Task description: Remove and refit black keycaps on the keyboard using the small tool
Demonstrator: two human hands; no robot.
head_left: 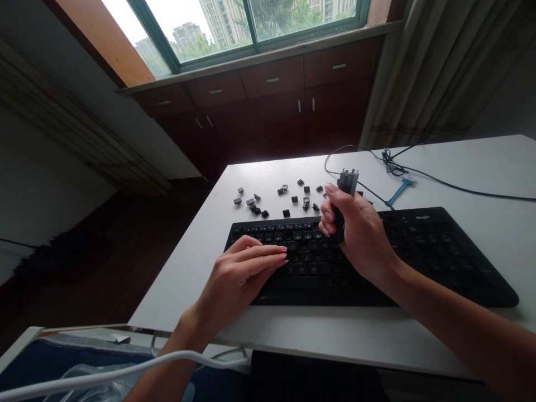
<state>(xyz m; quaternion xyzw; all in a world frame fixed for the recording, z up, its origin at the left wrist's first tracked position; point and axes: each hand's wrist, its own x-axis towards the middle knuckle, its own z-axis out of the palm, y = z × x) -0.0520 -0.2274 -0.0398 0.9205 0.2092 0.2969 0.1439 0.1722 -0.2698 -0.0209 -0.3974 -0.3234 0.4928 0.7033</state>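
Note:
A black keyboard (301, 282) lies along the front part of the white table, with keycaps gone from some of its spots. My left hand (247, 265) rests over the keyboard's left half, fingers stretched out and close together, the tips touching the keys. Above the middle of the keyboard, my right hand (360, 231) is closed round a black-handled tool (347, 181) held upright, short metal prongs showing at its top. Several loose black keycaps (295, 199) are scattered on the table behind the keyboard; my right hand hides part of that area.
A small blue brush-like tool (400, 191) lies behind the keyboard at the right, close to a tangled black cable (391, 162). The white table's (184, 268) left edge slopes toward me. A white tube (138, 368) crosses below the front edge, over a dark blue bag (37, 363).

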